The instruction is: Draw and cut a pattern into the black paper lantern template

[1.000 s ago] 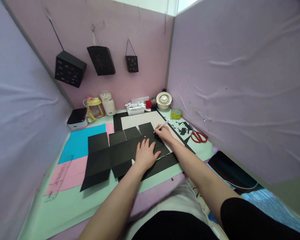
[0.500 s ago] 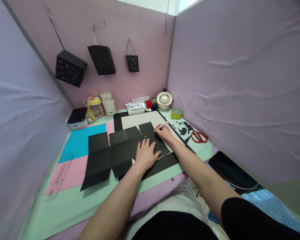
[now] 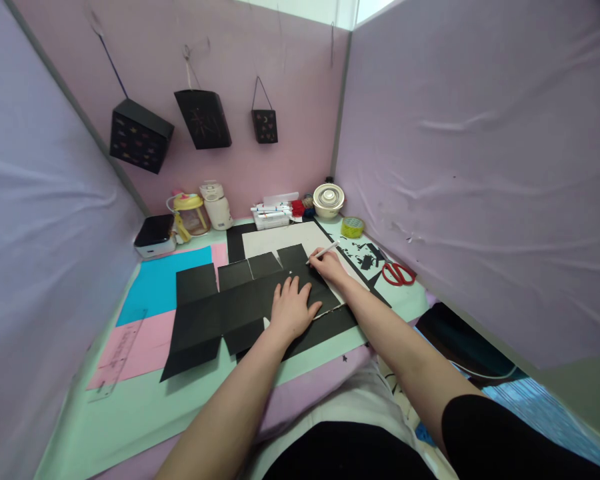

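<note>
Near the middle of the surface's [image 3: 130, 427] front edge, the left hand [image 3: 293, 310] lies on a creased black card [image 3: 250, 293] — fingers spread, gripping nothing. Slightly farther back, the right hand [image 3: 327, 265] has its fingers closed round a white pen [image 3: 327, 251], its tip at the card. Red-handled scissors [image 3: 399, 273] lie by the right edge — yellow-green tape [image 3: 352, 228] nearer the far right corner.

The left hand [image 3: 294, 310] hides a patch of the black card [image 3: 253, 297] beneath it. The right hand [image 3: 329, 268] covers part of the white pen [image 3: 329, 251]; its tip is too small to tell whether it touches. Print on the ruler [image 3: 123, 353] is unreadable. The red scissors' [image 3: 393, 274] blades blur into black scraps [image 3: 367, 262]. The left forearm [image 3: 225, 403] leaves the bottom edge.
</note>
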A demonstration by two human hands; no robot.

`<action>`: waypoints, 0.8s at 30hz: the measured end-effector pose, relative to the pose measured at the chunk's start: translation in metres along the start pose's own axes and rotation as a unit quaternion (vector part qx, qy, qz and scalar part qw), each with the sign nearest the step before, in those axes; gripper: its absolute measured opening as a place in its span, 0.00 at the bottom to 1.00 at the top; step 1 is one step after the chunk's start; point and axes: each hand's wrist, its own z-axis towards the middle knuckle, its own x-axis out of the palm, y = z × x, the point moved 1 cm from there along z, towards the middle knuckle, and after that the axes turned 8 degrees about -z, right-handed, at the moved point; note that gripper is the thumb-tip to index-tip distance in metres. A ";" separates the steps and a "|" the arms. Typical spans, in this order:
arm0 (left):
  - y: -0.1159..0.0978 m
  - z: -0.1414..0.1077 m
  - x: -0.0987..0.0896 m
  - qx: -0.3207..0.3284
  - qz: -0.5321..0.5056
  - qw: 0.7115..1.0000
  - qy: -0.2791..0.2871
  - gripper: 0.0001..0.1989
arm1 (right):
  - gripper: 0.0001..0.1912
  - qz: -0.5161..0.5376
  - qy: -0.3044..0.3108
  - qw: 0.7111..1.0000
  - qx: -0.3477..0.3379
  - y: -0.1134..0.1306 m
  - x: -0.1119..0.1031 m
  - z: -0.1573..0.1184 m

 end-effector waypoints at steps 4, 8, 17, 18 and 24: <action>0.000 0.000 0.000 0.001 0.000 1.000 -0.002 0.28 | 0.07 0.003 0.002 1.000 0.001 0.000 0.000 0.000; 0.000 0.001 0.000 0.003 -0.001 1.000 -0.002 0.28 | 0.07 0.019 0.018 1.000 -0.004 0.001 0.000 0.000; -0.001 0.000 -0.002 0.001 0.000 1.000 -0.001 0.28 | 0.06 0.048 0.032 0.998 -0.007 0.002 -0.001 -0.002; -0.001 0.000 -0.002 0.002 0.000 1.000 -0.001 0.28 | 0.06 0.051 0.029 0.998 -0.006 0.001 -0.001 -0.001; 0.000 0.000 -0.001 0.000 0.001 1.000 -0.002 0.28 | 0.07 0.064 -0.014 0.998 0.016 -0.008 0.002 0.003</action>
